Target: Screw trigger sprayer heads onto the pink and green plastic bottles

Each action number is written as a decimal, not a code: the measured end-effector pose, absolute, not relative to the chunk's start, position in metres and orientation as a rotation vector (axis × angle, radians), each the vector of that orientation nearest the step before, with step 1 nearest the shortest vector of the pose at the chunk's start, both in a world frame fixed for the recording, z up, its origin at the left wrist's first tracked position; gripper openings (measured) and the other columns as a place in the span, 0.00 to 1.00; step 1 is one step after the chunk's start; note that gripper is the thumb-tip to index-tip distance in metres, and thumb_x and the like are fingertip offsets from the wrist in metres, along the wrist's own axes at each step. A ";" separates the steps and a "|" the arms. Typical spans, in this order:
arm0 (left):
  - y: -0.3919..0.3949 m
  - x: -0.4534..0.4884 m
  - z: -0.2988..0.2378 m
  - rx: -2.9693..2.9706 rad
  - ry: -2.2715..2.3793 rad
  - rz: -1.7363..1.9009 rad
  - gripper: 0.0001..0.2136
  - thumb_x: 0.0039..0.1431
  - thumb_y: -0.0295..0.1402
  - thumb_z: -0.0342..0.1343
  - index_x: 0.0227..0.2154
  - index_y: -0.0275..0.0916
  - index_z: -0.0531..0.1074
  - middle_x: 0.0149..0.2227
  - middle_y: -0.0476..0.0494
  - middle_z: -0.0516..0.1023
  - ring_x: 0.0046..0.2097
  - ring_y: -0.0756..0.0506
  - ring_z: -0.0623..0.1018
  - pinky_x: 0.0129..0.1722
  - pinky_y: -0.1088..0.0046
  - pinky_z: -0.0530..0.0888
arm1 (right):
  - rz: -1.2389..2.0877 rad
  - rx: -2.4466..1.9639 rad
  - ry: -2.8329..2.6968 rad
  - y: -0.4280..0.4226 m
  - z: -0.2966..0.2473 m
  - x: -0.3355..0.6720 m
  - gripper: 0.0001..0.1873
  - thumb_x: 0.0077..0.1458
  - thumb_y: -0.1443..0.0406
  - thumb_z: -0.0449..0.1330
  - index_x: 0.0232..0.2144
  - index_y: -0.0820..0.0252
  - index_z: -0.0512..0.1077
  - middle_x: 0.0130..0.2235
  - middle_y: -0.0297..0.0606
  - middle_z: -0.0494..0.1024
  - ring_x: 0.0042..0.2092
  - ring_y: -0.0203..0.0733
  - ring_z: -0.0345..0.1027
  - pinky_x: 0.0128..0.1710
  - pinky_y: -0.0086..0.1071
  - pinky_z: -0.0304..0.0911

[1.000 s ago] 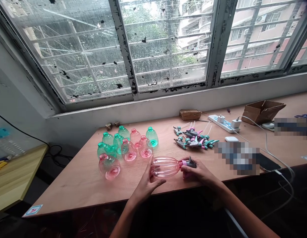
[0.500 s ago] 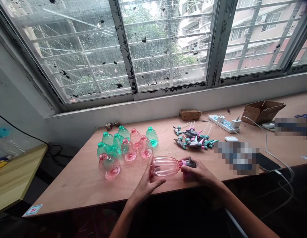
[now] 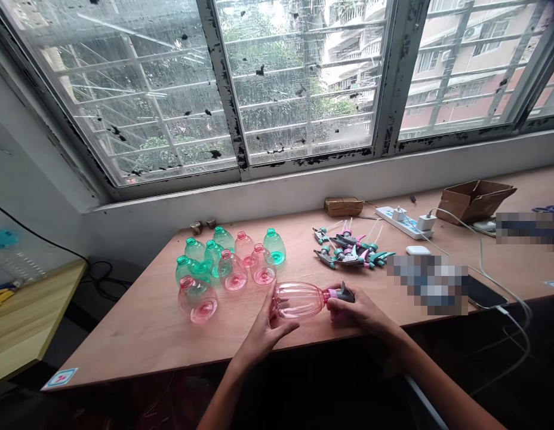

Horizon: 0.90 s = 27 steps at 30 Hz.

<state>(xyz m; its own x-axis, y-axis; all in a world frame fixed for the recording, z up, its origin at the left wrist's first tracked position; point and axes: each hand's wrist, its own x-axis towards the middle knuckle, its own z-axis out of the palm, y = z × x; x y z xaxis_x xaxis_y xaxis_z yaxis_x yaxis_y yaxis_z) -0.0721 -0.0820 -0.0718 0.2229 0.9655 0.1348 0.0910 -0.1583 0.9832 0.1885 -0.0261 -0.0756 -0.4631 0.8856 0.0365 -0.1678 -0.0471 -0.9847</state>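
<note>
A clear pink spray bottle (image 3: pixel 299 300) lies on its side between my hands, above the table's front edge, its neck pointing right. My left hand (image 3: pixel 264 331) cups its base, fingers behind and thumb stretched along the near side. At the neck sits a grey and pink spray head (image 3: pixel 340 294). Around that head my right hand (image 3: pixel 360 307) is closed, hiding part of it. Left of my hands stand several green bottles (image 3: pixel 274 246) and pink bottles (image 3: pixel 199 300), all with open necks. Beyond my right hand lies a pile of loose spray heads (image 3: pixel 348 249) with thin tubes.
On the right are a phone (image 3: pixel 485 292) on a cable, a white earbud case (image 3: pixel 418 251), a power strip (image 3: pixel 405 223) and an open cardboard box (image 3: pixel 476 202). A small brown box (image 3: pixel 344 206) rests near the wall below the window. Part of the table is blurred out.
</note>
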 end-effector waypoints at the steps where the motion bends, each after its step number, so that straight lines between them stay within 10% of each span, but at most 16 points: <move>1: -0.082 -0.072 -0.072 1.522 1.057 1.106 0.46 0.55 0.36 0.65 0.68 0.51 0.40 0.65 0.38 0.60 0.64 0.35 0.63 0.64 0.53 0.60 | 1.638 -0.813 -1.403 -0.026 -0.076 0.189 0.22 0.49 0.56 0.70 0.40 0.61 0.70 0.27 0.34 0.78 0.27 0.40 0.73 0.30 0.35 0.70; 27: -0.084 -0.070 -0.066 1.488 1.053 1.093 0.47 0.54 0.37 0.65 0.68 0.50 0.38 0.67 0.37 0.57 0.66 0.34 0.61 0.65 0.50 0.56 | 1.606 -0.792 -1.444 -0.026 -0.076 0.188 0.20 0.50 0.55 0.69 0.37 0.63 0.71 0.26 0.35 0.78 0.26 0.40 0.73 0.29 0.34 0.70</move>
<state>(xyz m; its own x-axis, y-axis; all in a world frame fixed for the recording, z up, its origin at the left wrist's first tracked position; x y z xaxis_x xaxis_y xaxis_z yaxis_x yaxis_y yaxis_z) -0.0697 -0.0835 -0.0661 0.2217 0.9666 0.1286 0.0920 -0.1521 0.9841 0.1884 -0.0260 -0.0765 -0.4689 0.8807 0.0672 -0.1603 -0.0100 -0.9870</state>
